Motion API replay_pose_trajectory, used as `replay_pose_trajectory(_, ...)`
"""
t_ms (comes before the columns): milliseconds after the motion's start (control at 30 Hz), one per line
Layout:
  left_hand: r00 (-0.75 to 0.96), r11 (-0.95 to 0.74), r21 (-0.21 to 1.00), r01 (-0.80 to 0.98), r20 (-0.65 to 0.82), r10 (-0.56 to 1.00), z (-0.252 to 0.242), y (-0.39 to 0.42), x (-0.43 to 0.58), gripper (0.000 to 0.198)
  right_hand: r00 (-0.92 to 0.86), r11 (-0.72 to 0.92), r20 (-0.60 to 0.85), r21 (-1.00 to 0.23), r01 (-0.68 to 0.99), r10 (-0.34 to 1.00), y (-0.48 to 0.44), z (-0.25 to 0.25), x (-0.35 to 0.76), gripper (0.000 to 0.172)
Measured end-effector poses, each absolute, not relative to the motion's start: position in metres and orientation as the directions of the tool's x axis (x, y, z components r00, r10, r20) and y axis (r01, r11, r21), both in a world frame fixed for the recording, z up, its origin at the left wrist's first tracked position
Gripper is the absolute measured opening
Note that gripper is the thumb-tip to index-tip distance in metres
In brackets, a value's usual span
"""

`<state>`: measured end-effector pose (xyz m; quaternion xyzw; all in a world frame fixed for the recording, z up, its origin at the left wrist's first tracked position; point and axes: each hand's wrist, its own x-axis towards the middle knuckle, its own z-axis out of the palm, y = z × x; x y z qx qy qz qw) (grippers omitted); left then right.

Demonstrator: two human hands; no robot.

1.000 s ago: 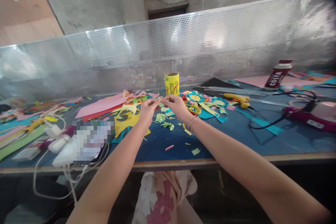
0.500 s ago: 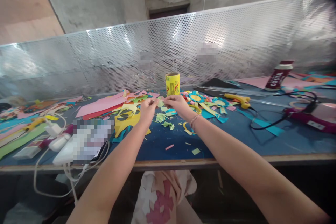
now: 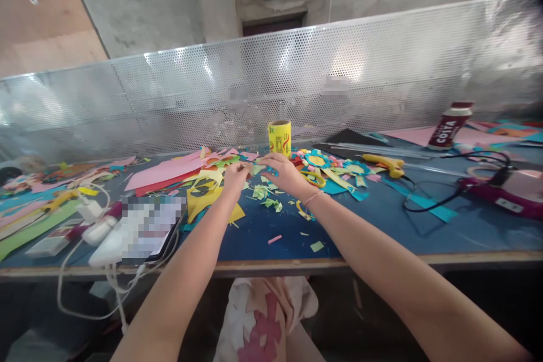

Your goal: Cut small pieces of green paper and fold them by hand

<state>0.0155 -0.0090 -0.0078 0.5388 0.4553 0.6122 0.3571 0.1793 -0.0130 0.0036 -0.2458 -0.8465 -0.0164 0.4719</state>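
At mid-table, my left hand (image 3: 236,176) is closed in a pinch. A small light green paper piece (image 3: 256,169) shows at its fingertips, partly hidden by the fingers. Just to the right, my right hand (image 3: 283,174) reaches toward that piece with thumb and fingers apart, and I see nothing held in it. Loose green paper scraps (image 3: 261,191) lie on the table below and between the hands. A yellow sheet with round cut-outs (image 3: 202,199) is beside my left wrist. Behind my right hand stands a yellow tape roll (image 3: 279,137).
Blue and yellow paper flowers (image 3: 317,159) lie right of my hands, near a yellow glue gun (image 3: 384,164). Pink sheets (image 3: 169,172) lie to the left. A phone (image 3: 159,232) with white cables sits front left. A Costa bottle (image 3: 450,126) stands back right.
My right hand's thumb and fingers have spread, and the hand has shifted slightly left. My left hand has drawn a little left, still pinched. The view has tilted up slightly.
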Motion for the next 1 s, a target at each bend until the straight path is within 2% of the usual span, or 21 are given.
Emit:
replay_pose_trajectory(67, -0.112, -0.345, 0.938, 0.043, 0.347, 0.931, -0.01, -0.008, 0.018, 0.019, -0.462, 0.883, 0.807, -0.15, 0.444, 0.369, -0.016, 0.003, 0.175, 0.022)
replay_pose_trajectory(167, -0.053, -0.328, 0.945, -0.012, 0.326, 0.944, -0.011, -0.008, 0.021, 0.021, -0.426, 0.879, 0.815, -0.197, 0.434, 0.393, -0.015, 0.0, 0.175, 0.017)
replay_pose_trajectory(267, 0.001, -0.305, 0.944, -0.123, 0.308, 0.951, -0.008, -0.013, 0.024, 0.023, -0.363, 0.872, 0.82, -0.301, 0.385, 0.443, -0.013, -0.001, 0.176, 0.013)
replay_pose_trajectory(367, 0.026, -0.289, 0.934, -0.209, 0.301, 0.953, -0.004, -0.019, 0.026, 0.026, -0.295, 0.819, 0.778, -0.448, 0.358, 0.555, -0.013, 0.0, 0.175, 0.012)
replay_pose_trajectory(500, 0.065, -0.326, 0.935, -0.142, 0.338, 0.939, 0.0, -0.025, 0.028, 0.028, -0.213, 0.714, 0.686, -0.63, 0.305, 0.696, -0.015, 0.003, 0.174, 0.01)
replay_pose_trajectory(633, 0.078, -0.378, 0.925, -0.038, 0.38, 0.922, -0.002, -0.024, 0.026, 0.03, -0.181, 0.615, 0.588, -0.768, 0.179, 0.788, -0.01, 0.002, 0.175, 0.014)
replay_pose_trajectory(733, 0.083, -0.379, 0.925, -0.028, 0.38, 0.921, -0.005, -0.02, 0.025, 0.028, -0.137, 0.494, 0.481, -0.866, 0.082, 0.866, -0.006, 0.0, 0.175, 0.017)
replay_pose_trajectory(867, 0.081, -0.356, 0.928, -0.113, 0.366, 0.927, -0.006, -0.019, 0.025, 0.025, -0.086, 0.391, 0.396, -0.918, -0.068, 0.914, -0.004, -0.003, 0.172, 0.017)
replay_pose_trajectory(1000, 0.07, -0.298, 0.937, -0.184, 0.315, 0.947, -0.003, -0.02, 0.026, 0.026, -0.107, 0.348, 0.364, -0.927, -0.138, 0.925, -0.003, -0.004, 0.17, 0.017)
